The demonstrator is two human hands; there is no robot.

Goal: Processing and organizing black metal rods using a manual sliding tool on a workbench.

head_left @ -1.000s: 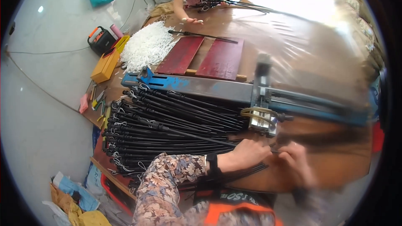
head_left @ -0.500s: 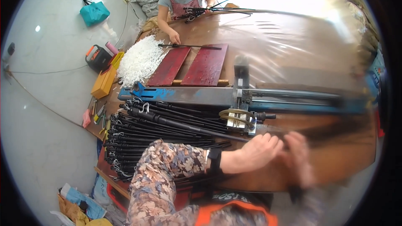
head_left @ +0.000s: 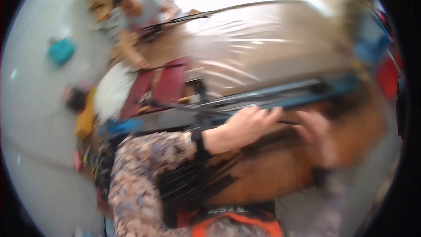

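Observation:
My left hand (head_left: 251,126) is closed around a long thin black rod (head_left: 289,123), whose end sticks out to the right of my knuckles. Leftward the rod runs over the metal machine rail, with what looks like a white cord at its far left end. My right hand (head_left: 316,134) is beside the protruding end; motion blur hides whether its fingers grip it. Below my left forearm lies a pile of similar black rods (head_left: 188,184), partly covered by my sleeve.
A blue and grey machine rail (head_left: 280,102) crosses the table. Beyond it are dark red boards (head_left: 171,81) and a white heap (head_left: 114,90) of small pieces. At far left a co-worker (head_left: 140,17) handles black rods. A yellow box (head_left: 85,116) stands at the table's left edge.
The view has swung, shifting the table leftward and tilting it. The rod has risen from above the pile to over the rail. My hands are farther apart, with the rod's end showing between them.

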